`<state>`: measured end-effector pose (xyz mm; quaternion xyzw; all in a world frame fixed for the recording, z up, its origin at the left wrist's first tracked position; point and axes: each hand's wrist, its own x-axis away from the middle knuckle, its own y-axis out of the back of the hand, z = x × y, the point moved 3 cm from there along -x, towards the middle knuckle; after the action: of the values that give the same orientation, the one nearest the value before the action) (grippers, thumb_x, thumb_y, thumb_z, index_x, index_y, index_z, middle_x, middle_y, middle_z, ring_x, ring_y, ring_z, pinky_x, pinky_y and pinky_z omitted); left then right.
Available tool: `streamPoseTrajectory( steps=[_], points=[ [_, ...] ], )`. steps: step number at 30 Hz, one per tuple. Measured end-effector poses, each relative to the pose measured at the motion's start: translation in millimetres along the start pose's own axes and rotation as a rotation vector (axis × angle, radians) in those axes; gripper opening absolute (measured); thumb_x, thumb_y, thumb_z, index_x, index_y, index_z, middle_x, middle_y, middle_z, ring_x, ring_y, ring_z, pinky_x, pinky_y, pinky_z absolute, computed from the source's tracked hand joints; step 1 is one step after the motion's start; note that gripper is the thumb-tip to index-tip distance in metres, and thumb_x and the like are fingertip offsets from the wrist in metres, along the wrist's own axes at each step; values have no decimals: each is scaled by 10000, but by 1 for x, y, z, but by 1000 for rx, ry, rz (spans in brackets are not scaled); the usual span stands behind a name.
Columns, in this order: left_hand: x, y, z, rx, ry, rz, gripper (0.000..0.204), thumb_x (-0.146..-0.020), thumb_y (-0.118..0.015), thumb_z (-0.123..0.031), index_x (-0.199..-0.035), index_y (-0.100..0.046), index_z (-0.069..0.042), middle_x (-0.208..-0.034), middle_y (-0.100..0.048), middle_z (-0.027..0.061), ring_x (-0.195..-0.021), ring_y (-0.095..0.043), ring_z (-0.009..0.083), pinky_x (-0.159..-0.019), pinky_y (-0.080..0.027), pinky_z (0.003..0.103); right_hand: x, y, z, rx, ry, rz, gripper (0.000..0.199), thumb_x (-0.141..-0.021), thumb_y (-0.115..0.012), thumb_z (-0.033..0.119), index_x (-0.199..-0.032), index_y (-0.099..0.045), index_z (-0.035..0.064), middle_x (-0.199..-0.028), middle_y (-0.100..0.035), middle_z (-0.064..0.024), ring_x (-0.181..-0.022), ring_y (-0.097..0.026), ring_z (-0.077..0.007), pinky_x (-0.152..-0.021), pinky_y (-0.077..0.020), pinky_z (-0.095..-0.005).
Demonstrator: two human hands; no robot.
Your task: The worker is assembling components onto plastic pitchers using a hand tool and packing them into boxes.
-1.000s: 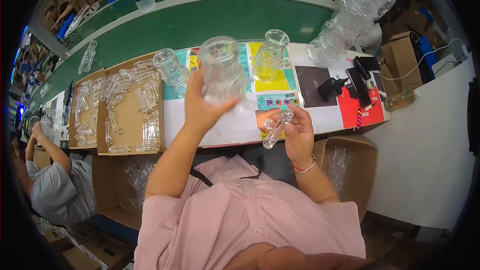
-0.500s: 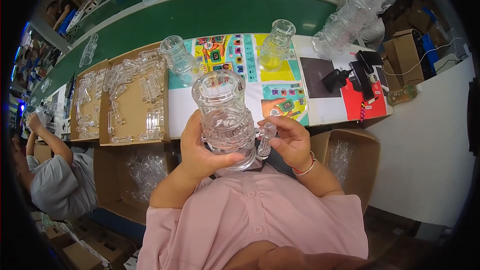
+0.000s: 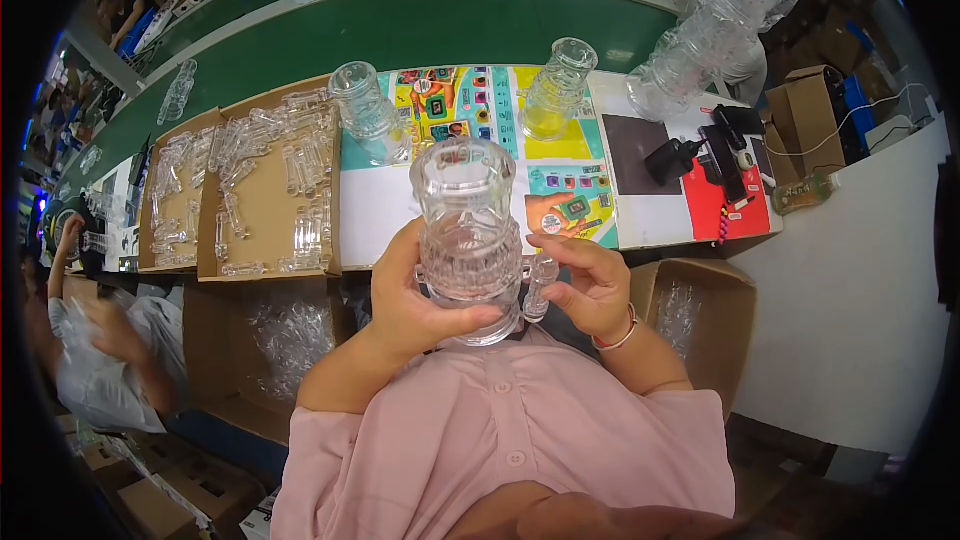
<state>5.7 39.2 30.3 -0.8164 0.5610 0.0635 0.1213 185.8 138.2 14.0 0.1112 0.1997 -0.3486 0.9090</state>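
A clear plastic jar-shaped body (image 3: 468, 230) is held upright close to my chest. My left hand (image 3: 415, 295) wraps around its lower left side. My right hand (image 3: 588, 285) presses a small clear tube piece (image 3: 538, 285) against the jar's right side, thumb and fingers pinched on it. Two more clear jar bodies (image 3: 362, 110) (image 3: 556, 88) stand on the table beyond, on colourful printed sheets (image 3: 470, 100).
Flat cardboard trays (image 3: 262, 195) at left hold several clear tube pieces. A stack of clear jars (image 3: 720, 30) stands at the back right, black tools (image 3: 700, 155) lie on a red sheet. Open boxes (image 3: 690, 310) sit below the table edge. Another person (image 3: 85, 340) works at far left.
The jar came down from above the table to my chest, and my right hand brought the small tube piece up against its side.
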Motion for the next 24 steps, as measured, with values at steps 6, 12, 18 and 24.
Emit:
streamPoseTrajectory(
  steps=[6, 12, 18, 24],
  points=[
    [-1, -1, 2, -9, -17, 15, 789, -518, -860, -229, -1153, -469, 30, -1030, -579, 111, -911, -578, 176, -799, -464, 301, -23, 7, 15, 154, 88, 30, 541, -820, -593, 343, -1175, -474, -47, -1161, -531, -209, -1089, -523, -268, -971, -357, -385],
    [15, -10, -23, -399, -328, 150, 807, -496, -865, -289, -1140, -483, 11, -974, -569, 146, -881, -583, 231, -735, -483, 307, -28, -27, 38, -263, -94, 12, 819, -780, -416, 660, -1269, -349, 6, -1268, -432, -211, -1162, -444, -295, -992, -340, -426],
    [33, -17, -10, 175, -186, -12, 842, -487, -881, -227, -1166, -439, 1, -1063, -530, 146, -992, -543, 213, -857, -444, 328, -7, -39, 30, -450, -212, 0, 494, -892, -479, 386, -1197, -443, -1, -1220, -482, -165, -1143, -466, -233, -959, -387, -395],
    [38, 0, 0, 216, 192, 532, 924, -490, -880, -169, -1263, -402, -5, -1231, -483, 129, -1121, -487, 205, -946, -378, 347, -8, -38, 37, -133, 42, 103, 444, -916, -442, 328, -1196, -442, -17, -1202, -498, -175, -1129, -485, -252, -1013, -294, -469]
  ],
)
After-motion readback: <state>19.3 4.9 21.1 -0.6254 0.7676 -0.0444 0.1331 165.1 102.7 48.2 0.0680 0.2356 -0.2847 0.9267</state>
